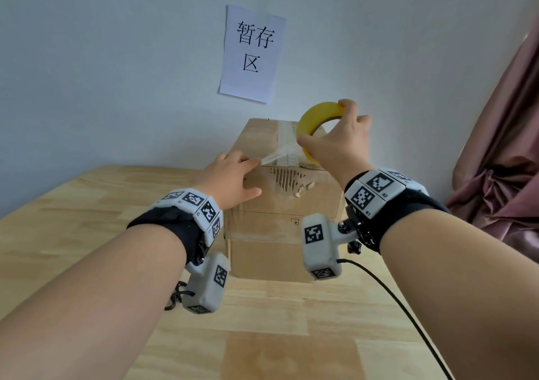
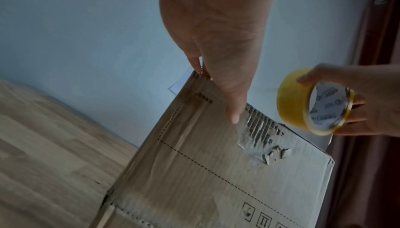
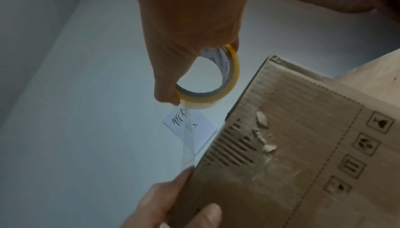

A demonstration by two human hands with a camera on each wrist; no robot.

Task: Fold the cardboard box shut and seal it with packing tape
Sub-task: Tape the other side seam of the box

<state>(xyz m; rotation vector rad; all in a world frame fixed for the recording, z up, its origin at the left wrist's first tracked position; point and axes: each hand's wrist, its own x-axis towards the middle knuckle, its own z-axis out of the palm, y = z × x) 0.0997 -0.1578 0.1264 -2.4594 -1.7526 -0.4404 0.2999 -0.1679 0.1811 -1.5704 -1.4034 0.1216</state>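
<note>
Sealing: tape strip being run along the closed top of the cardboard box (image 1: 280, 204), judged mid-task.
Box place: on the wooden tabletop (image 1: 87, 204), toward its far edge by the wall; flaps down, front face torn with corrugation showing.
Right hand (image 1: 335, 146): grip holding the yellow packing tape roll (image 1: 318, 117), thumb on the near rim, fingers over the top, roll raised above the box top.
Left hand (image 1: 230, 178): fingers extended, pinning the clear tape strip (image 1: 277, 155) at the box's near top edge; whether they pinch it, cannot tell.
Strip: taut between roll and left fingertips.
Handling: box looks light, stiff, walls dent if pressed; tape thin, sticky, twists and clings to itself.
Hold: roll by rim and core; steady the box on its top edge, clear of the torn patch.
</note>
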